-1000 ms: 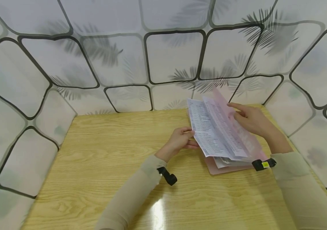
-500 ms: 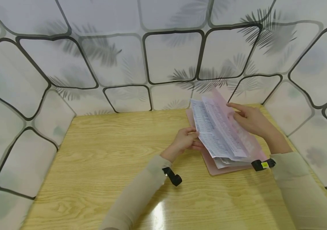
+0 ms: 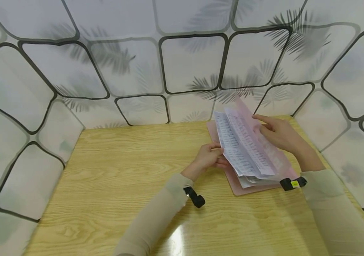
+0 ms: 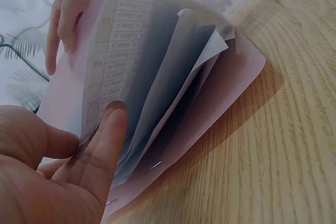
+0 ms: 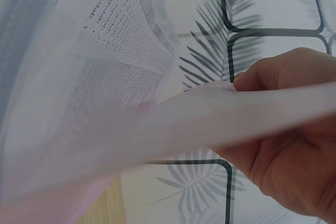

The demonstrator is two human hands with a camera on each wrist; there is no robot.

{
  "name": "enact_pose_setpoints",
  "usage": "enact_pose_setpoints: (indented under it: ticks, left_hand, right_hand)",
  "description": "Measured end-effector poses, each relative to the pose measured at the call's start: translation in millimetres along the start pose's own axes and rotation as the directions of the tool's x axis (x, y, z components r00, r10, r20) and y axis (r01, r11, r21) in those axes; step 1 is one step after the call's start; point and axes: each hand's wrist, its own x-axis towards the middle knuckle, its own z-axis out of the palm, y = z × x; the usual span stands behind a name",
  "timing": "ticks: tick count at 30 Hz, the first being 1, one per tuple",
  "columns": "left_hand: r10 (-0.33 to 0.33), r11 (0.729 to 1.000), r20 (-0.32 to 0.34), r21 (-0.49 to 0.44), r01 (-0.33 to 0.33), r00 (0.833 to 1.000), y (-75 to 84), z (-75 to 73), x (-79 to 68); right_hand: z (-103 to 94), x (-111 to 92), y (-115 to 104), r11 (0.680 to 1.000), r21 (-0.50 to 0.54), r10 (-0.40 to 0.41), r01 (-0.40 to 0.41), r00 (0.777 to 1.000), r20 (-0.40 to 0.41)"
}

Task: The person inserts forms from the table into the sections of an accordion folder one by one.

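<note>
A pink translucent folder (image 3: 232, 180) lies on the table's right part with its cover lifted. Inside it are several loose sheets, the upper printed sheet (image 3: 233, 142) covered in rows of text. My left hand (image 3: 210, 155) pinches that sheet's left edge between thumb and fingers, seen close up in the left wrist view. Under it, more sheets fan apart above the folder's back. My right hand (image 3: 279, 133) grips the raised pink cover (image 3: 274, 154) by its outer edge; in the right wrist view the cover (image 5: 173, 135) passes between thumb and fingers.
The wood-grain table (image 3: 111, 185) extends left and in front of the folder. A patterned curtain-like wall (image 3: 194, 64) encloses the back and both sides, close behind the folder. Each wrist wears a black strap-mounted device (image 3: 194, 197).
My left hand has shifted a little to the right, carrying the printed sheet's edge along and uncovering more of the folder's left side. The right hand and cover look unchanged.
</note>
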Motion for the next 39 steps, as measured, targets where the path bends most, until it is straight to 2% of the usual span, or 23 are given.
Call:
enact_pose_setpoints:
  ticks: [7,18,24,39]
  left_hand:
    - [0.008,1.000,0.008,0.015,-0.009,1.000,-1.8,4.1,2.4]
    - [-0.022,0.999,0.005,-0.026,0.022,1.000,-2.5,11.3,3.8]
    - [-0.025,1.000,-0.013,-0.009,0.025,1.000,-2.8,13.8,5.6]
    - [-0.040,0.998,-0.028,0.045,0.041,0.999,3.3,21.1,5.4]
  right_hand:
    - [1.2,0.6,2.2,1.000,-0.021,-0.017,0.016,1.000,-0.011]
    - [1.0,0.2,2.1,1.000,-0.021,-0.019,0.019,1.000,-0.019]
    - [1.0,0.2,1.8,1.000,-0.021,-0.008,0.007,1.000,-0.015]
    - [-0.3,-0.5,2.9,0.999,-0.031,-0.042,0.041,0.998,-0.037]
